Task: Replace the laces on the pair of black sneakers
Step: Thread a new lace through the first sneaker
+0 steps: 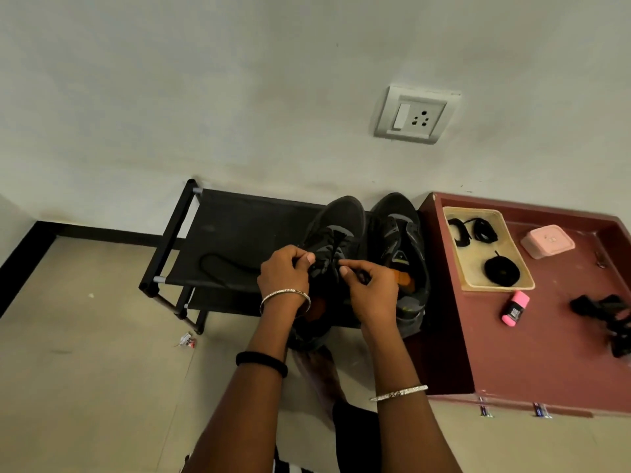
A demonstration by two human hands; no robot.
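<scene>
Two black sneakers stand side by side on a low black fabric rack (222, 227). The left sneaker (341, 216) has black lacing across its tongue; the right sneaker (399, 233) is open with no lace showing. My left hand (285, 268) pinches the lace at the left side of the left sneaker's eyelets. My right hand (370, 285) pinches a lace end at the right side of the same shoe. A loose black lace (222, 264) lies on the rack to the left. Three coiled black laces (483, 230) rest in a beige tray (474, 285).
A maroon table (546, 353) stands right of the rack, bearing the tray, a pink box (546, 242), a pink tube (515, 308) and a black object (607, 312) at the far right. A wall socket (415, 116) is above. Small litter (187, 340) lies on the floor.
</scene>
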